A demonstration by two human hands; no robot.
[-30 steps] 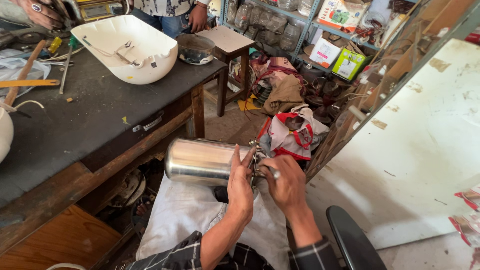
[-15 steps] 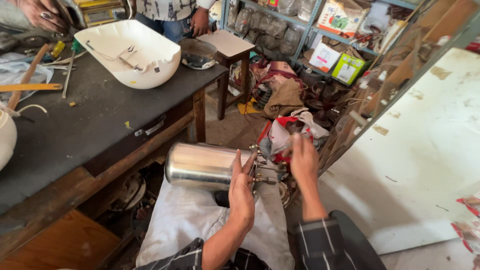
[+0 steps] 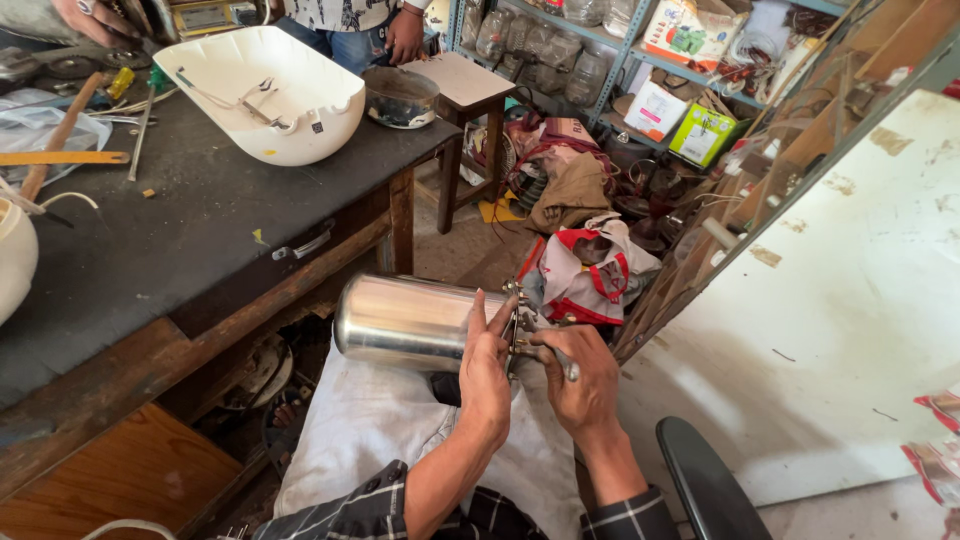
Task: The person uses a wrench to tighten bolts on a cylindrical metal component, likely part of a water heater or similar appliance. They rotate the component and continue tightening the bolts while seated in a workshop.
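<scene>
A shiny steel cylinder (image 3: 405, 320) lies sideways above my lap, its open end with small metal fittings (image 3: 523, 322) facing right. My left hand (image 3: 487, 372) grips the cylinder near that end, index finger stretched along its rim. My right hand (image 3: 580, 385) is closed on a thin metal tool whose tip meets the fittings. A white cloth (image 3: 370, 430) covers my knees under the cylinder.
A dark wooden workbench (image 3: 150, 260) stands left, carrying a white plastic shell (image 3: 265, 90), tools and a metal bowl (image 3: 400, 97). Another person's hand (image 3: 405, 35) hangs by a small stool (image 3: 465, 80). Shelves, bags and clutter fill the back; a white panel (image 3: 850, 320) leans right.
My right hand had lifted away toward the bags half a second ago; it is now back at the cylinder's end with the tool. The cylinder stays in my left hand.
</scene>
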